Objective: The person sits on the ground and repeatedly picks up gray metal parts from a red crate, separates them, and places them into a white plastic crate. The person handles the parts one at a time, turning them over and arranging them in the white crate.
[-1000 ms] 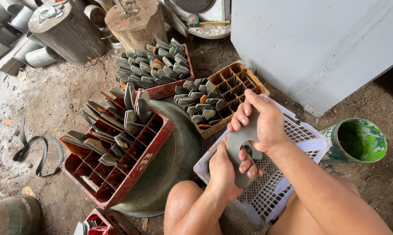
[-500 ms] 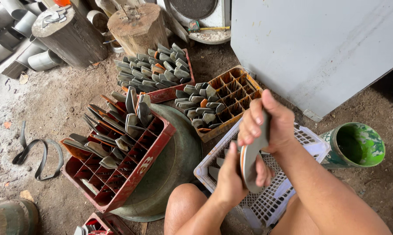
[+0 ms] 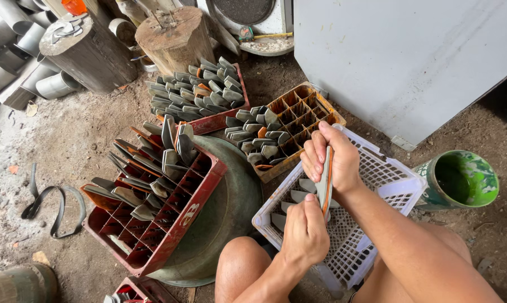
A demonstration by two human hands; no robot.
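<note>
Both my hands gripping grey blade [image 3: 324, 182] w/ orange edge: right hand [image 3: 331, 159] at 12, left hand [image 3: 305, 233] at 6, over white basket [image 3: 402, 182].

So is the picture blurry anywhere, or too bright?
Head view: mostly sharp, with both hands, left hand and right hand, and the grey blade they hold crisp; soft daylight, no hard shadows; the pale metal panel is the brightest part but not glaring; the edges bend a little from the wide lens.
</note>
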